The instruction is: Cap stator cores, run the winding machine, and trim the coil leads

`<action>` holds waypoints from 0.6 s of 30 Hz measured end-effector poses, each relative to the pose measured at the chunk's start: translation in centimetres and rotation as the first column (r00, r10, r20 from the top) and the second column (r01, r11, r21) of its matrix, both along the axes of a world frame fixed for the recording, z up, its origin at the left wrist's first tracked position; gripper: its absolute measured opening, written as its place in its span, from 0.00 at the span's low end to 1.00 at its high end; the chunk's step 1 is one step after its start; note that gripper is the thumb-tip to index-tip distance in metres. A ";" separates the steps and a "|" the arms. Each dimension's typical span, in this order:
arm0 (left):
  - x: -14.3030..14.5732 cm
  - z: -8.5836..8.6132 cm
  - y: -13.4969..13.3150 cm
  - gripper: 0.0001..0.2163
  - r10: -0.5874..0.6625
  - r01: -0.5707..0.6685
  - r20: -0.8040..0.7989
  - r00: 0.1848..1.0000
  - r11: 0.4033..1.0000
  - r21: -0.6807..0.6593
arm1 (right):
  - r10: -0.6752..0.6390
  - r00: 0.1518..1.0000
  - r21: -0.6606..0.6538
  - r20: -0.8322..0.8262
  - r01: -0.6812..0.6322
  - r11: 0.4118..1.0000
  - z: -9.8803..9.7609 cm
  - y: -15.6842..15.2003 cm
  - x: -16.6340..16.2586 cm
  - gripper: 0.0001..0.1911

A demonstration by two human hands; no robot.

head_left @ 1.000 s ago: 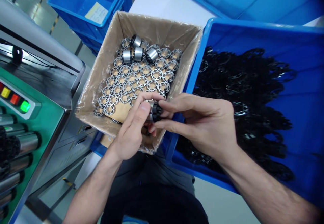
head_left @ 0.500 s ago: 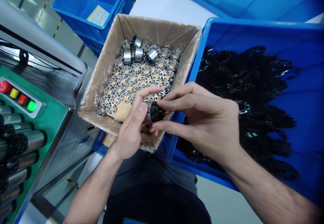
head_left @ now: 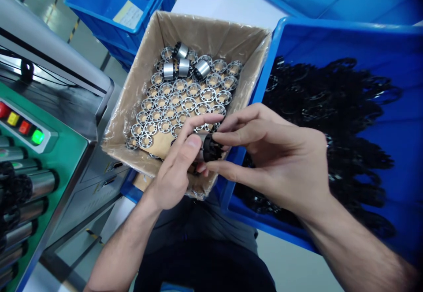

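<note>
My left hand (head_left: 176,168) and my right hand (head_left: 280,160) meet over the near edge of a cardboard box (head_left: 172,27). Between their fingertips they pinch one small metal cylinder with a black ring on its end (head_left: 207,147). The left thumb and fingers grip the metal side, the right fingers press on the black ring. Inside the plastic-lined box stand several metal cylinders (head_left: 185,102) in rows, and three more lie on their sides at the back.
A blue crate (head_left: 363,32) full of black rings (head_left: 346,116) sits to the right. At left is a green machine panel with coloured buttons (head_left: 20,127) and metal rods (head_left: 29,186). Another blue bin (head_left: 109,1) stands behind the box.
Both hands shifted slightly right with the part still pinched between them. The view moved a little.
</note>
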State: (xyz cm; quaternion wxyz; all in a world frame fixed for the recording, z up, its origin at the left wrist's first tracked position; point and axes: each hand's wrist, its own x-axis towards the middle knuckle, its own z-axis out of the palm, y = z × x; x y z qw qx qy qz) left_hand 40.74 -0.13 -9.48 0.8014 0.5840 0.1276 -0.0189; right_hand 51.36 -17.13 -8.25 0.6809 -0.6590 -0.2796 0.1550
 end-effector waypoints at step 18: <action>0.0 -1.1 -0.4 0.27 -0.021 0.023 0.050 0.999 0.998 -0.051 | -0.009 1.000 -0.006 -0.021 0.009 1.000 -0.6 0.1 -0.6 0.18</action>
